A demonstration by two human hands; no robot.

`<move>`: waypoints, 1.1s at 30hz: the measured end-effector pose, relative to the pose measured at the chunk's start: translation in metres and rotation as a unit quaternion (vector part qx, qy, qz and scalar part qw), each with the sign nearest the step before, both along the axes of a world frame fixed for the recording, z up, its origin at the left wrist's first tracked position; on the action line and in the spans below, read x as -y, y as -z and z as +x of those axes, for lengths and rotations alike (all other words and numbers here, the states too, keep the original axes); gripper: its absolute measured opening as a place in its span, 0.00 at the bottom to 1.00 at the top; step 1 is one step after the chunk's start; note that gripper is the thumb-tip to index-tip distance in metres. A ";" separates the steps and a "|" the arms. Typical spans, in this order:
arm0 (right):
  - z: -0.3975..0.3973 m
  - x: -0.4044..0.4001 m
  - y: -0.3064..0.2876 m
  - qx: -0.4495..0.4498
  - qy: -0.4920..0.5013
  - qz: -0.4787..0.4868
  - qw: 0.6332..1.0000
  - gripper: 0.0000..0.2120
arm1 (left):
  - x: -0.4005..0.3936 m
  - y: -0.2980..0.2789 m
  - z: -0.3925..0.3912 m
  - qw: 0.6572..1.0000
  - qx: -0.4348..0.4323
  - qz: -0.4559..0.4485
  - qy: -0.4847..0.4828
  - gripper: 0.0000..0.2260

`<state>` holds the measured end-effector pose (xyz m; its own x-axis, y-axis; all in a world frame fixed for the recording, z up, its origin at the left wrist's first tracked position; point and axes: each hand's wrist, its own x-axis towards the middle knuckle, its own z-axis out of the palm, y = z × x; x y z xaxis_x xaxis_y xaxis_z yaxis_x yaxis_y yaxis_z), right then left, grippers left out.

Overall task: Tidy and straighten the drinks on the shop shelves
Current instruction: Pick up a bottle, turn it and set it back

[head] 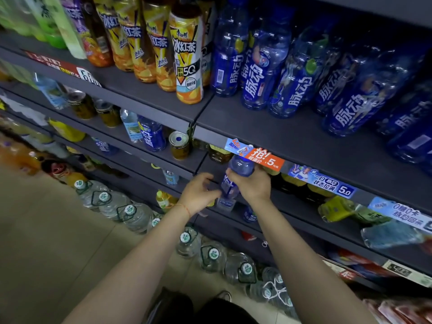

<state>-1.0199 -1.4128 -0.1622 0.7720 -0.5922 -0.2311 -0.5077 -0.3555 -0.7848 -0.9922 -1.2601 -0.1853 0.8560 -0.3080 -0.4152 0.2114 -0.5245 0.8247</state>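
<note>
While both bare forearms reach out from the bottom of the view, the big water jugs (131,212) sit lined up on the floor (46,230) along the foot of the shelving, green-and-white caps up. Just past them, the action: the right hand (253,185) is wrapped over the neck of a blue drink bottle (230,183), fingers curled round just under its wide blue cap. That bottle stands upright at the front edge of a lower shelf (304,216), right below an orange price tag (265,159). The left hand (198,195) is right beside the bottle's lower body, fingers loosely bent toward it; whether they actually press the label I cannot tell, and nothing is clearly gripped there. A thin red cord (184,208) rings that wrist.

Further along the same level, green and yellow packs (336,208) lie tipped over to the right. To the left, one tier up, there are gold-lidded cans (178,146) and another blue bottle (152,135) standing near the edge.

Up top, on the highest shelf (280,127) in view, a row of yellow iced tea bottles (188,57) stands on the left, and a crowd of blue drink bottles (257,73) fills the right side, set well back from the front lip, labels facing every which way. At far left, pale green bottles (53,22) blur out.
</note>
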 end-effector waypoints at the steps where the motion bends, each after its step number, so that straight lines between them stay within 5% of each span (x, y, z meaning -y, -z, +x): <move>1: -0.003 -0.006 -0.003 -0.005 -0.004 0.015 1.000 0.17 | -0.006 -0.002 -0.002 1.000 0.006 0.003 0.016 0.28; 4: -0.010 -0.036 -0.007 -0.030 -0.014 0.062 0.998 0.10 | -0.032 -0.008 -0.003 0.997 0.033 -0.008 0.068 0.37; 8: -0.012 -0.100 -0.014 -0.035 -0.051 0.132 0.989 0.11 | -0.086 -0.019 -0.006 0.998 0.005 -0.034 0.048 0.30; 11: -0.010 -0.134 -0.032 0.000 -0.117 0.147 0.982 0.14 | -0.123 -0.032 -0.010 0.988 -0.020 -0.148 -0.026 0.19; 15: -0.009 -0.155 -0.067 0.038 -0.217 0.174 0.960 0.06 | -0.149 -0.053 -0.006 0.931 -0.062 -0.317 -0.169 0.12; 20: -0.015 -0.156 -0.102 0.056 -0.295 0.068 0.951 0.23 | -0.141 -0.087 0.005 0.902 -0.032 -0.402 -0.158 0.19; 23: -0.021 -0.146 -0.119 0.109 -0.251 -0.027 0.962 0.27 | -0.116 -0.114 0.001 0.906 0.001 -0.412 -0.095 0.21; 33: -0.061 -0.018 -0.160 0.294 -0.054 -0.047 0.953 0.23 | 0.013 -0.170 -0.009 0.933 0.146 -0.322 0.071 0.34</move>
